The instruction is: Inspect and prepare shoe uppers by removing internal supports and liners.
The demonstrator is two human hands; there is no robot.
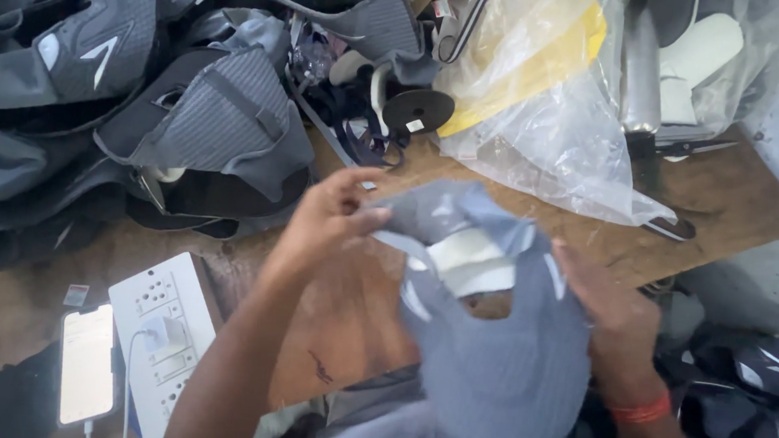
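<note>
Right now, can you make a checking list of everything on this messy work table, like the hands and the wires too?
Surface: brown wooden board, mostly covered.
Job's things: grey shoe upper with white lining, held up over the board.
Clutter: pile of grey uppers, clear plastic bags, scissors, black spool.
Grippers: left hand pinches the upper's edge; right hand grips its side.
Cables: white socket board, charger wire, lit phone.
Surroundings: more dark uppers at right.

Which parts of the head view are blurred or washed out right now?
Head view: motion blur smears both hands, left hand and right hand, and the grey shoe upper; the phone screen is overexposed; the plastic bag glares.
</note>
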